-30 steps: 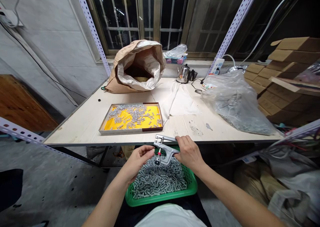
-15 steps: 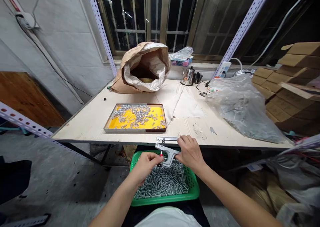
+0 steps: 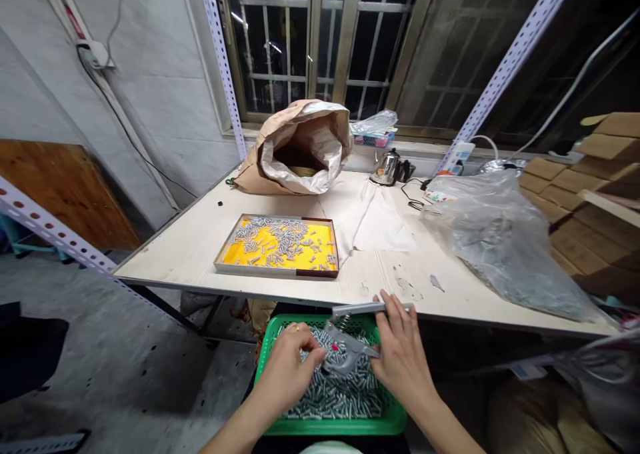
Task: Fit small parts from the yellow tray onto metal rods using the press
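My right hand point(image 3: 403, 351) holds a silver metal hand tool point(image 3: 345, 351) with two lever arms, a coil spring and a small red part. The fingers lie along its upper arm and the thumb is at the lower handle. Beside the tool's jaw end, my left hand point(image 3: 293, 367) is closed with thumb and forefinger together; what they hold, if anything, is too small to make out. Both hands are over a green plastic basket point(image 3: 330, 429) filled with silver screw-like metal pieces point(image 3: 340, 401).
On the white table point(image 3: 175, 254) lies a shallow box point(image 3: 270, 272) with a yellow bottom and many small metal pieces. Behind it are an open paper sack point(image 3: 250, 174) and a kettle point(image 3: 385, 167). A plastic bag point(image 3: 505, 247) and stacked cardboard boxes point(image 3: 590, 221) stand right.
The tool's upper arm has swung open at an angle, and my right fingers have straightened along it. My left hand has drawn off the red part. The view has shifted slightly.
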Available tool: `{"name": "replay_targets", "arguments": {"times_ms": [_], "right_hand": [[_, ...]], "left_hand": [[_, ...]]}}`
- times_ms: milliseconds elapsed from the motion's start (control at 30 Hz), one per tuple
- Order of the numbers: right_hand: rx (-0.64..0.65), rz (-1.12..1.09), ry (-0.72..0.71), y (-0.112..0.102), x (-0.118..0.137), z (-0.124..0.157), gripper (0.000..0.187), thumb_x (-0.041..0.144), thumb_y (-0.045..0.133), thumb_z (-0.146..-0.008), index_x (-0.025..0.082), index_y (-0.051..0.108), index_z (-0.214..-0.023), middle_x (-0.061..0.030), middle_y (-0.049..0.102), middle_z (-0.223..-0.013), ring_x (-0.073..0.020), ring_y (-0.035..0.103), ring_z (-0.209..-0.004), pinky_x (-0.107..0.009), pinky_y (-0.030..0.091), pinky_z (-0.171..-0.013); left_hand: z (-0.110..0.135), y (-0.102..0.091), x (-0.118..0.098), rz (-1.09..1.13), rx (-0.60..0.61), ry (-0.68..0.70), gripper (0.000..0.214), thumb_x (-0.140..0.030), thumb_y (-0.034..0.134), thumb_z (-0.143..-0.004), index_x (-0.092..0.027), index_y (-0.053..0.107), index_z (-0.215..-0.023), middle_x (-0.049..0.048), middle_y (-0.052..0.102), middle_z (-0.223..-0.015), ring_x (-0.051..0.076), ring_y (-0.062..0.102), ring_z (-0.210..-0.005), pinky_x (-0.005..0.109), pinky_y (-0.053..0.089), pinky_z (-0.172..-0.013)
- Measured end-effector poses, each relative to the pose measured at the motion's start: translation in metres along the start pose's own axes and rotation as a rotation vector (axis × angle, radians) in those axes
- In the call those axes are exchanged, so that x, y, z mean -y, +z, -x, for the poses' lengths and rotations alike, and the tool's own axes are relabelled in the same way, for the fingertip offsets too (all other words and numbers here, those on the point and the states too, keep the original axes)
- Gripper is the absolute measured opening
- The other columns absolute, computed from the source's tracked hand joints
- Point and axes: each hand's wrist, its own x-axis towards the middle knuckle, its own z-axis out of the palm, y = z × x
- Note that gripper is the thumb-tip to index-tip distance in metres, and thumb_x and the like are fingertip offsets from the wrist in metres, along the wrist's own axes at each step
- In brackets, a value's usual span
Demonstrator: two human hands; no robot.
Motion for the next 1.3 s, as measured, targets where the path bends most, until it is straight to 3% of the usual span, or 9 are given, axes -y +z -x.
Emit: {"name": "replay_targets", "arguments": {"times_ms": [200,367,467,567,667,800,933,1033,1300], "right_hand": [[-0.072,0.069,-0.044,0.016,-0.035,0.033,0.049,0.013,0.042,-0.069,0.011,0.045,-0.119,-0.0186,0.040,-0.138,-0.0335,0.032,-0.133,-0.060,0.024,-0.108],[-0.086,0.036,-0.031,0.017,-0.031,0.040,0.043,0.017,0.043,-0.074,0.013,0.046,-0.116,-0.0187,0.042,-0.137,-0.0354,0.035,-0.130,-0.063,0.026,-0.105],[-0.109,0.042,-0.033,0.017,-0.025,0.035,0.039,0.018,0.043,-0.075,0.013,0.047,-0.114,-0.0189,0.042,-0.136,-0.0358,0.036,-0.129,-0.064,0.025,-0.105],[-0.127,0.050,-0.025,0.016,-0.023,0.027,0.038,0.021,0.045,-0.076,0.013,0.048,-0.113,-0.0192,0.043,-0.136,-0.0364,0.035,-0.130,-0.064,0.024,-0.105],[-0.127,0.037,-0.010,0.013,-0.024,0.017,0.039,0.023,0.048,-0.076,0.012,0.048,-0.113,-0.0193,0.043,-0.136,-0.0360,0.034,-0.131,-0.062,0.026,-0.107],[-0.100,-0.003,0.015,0.007,-0.022,-0.001,0.042,0.024,0.052,-0.074,0.011,0.049,-0.114,-0.0195,0.042,-0.135,-0.0353,0.032,-0.132,-0.059,0.027,-0.109],[-0.068,-0.029,0.026,0.005,-0.015,-0.019,0.046,0.021,0.053,-0.073,0.009,0.048,-0.116,-0.0197,0.042,-0.136,-0.0347,0.027,-0.136,-0.058,0.024,-0.111],[-0.048,-0.041,0.023,0.004,-0.008,-0.027,0.049,0.016,0.053,-0.069,0.008,0.048,-0.117,-0.0195,0.041,-0.138,-0.0339,0.023,-0.138,-0.057,0.021,-0.113],[0.018,-0.119,0.044,0.002,0.005,-0.026,0.063,0.028,0.064,-0.063,0.006,0.048,-0.119,-0.0207,0.032,-0.147,-0.0342,0.014,-0.142,-0.057,0.010,-0.116]], "left_hand": [[-0.008,-0.029,0.013,-0.347,0.274,0.121,0.016,-0.033,0.064,-0.079,-0.020,0.070,-0.086,0.0072,0.069,-0.092,0.024,0.059,-0.093,0.033,0.042,-0.084],[-0.114,-0.084,0.018,-0.609,-0.223,-0.057,0.024,-0.024,0.047,-0.090,-0.014,0.068,-0.095,0.0134,0.069,-0.104,0.024,0.061,-0.100,0.034,0.043,-0.088],[-0.175,-0.115,0.021,-0.642,-0.287,-0.150,0.013,-0.015,0.059,-0.081,-0.009,0.068,-0.087,0.0187,0.068,-0.101,0.029,0.061,-0.102,0.038,0.044,-0.087],[-0.200,-0.129,0.024,-0.625,-0.292,-0.200,0.007,-0.012,0.064,-0.076,-0.009,0.066,-0.082,0.0144,0.070,-0.091,0.026,0.064,-0.092,0.039,0.046,-0.083],[-0.189,-0.122,0.024,-0.572,-0.314,-0.164,0.011,-0.012,0.058,-0.080,-0.007,0.067,-0.084,0.0180,0.070,-0.093,0.027,0.063,-0.093,0.038,0.046,-0.083],[-0.135,-0.081,0.021,-0.409,-0.238,-0.075,0.022,-0.022,0.051,-0.085,-0.011,0.067,-0.094,0.0109,0.071,-0.086,0.022,0.065,-0.082,0.030,0.048,-0.073],[-0.071,-0.022,0.021,0.308,0.001,-0.116,0.019,-0.032,0.066,-0.071,-0.014,0.067,-0.078,0.0043,0.068,-0.069,0.016,0.061,-0.062,0.026,0.046,-0.060],[-0.046,0.010,0.025,0.643,0.018,-0.229,0.029,-0.033,0.078,-0.057,-0.013,0.065,-0.074,0.0023,0.067,-0.065,0.013,0.059,-0.061,0.024,0.042,-0.061],[-0.037,0.020,0.026,0.610,-0.030,-0.207,0.056,-0.025,0.078,-0.061,-0.013,0.050,-0.107,-0.0008,0.069,-0.064,0.015,0.061,-0.064,0.026,0.042,-0.068]]}}
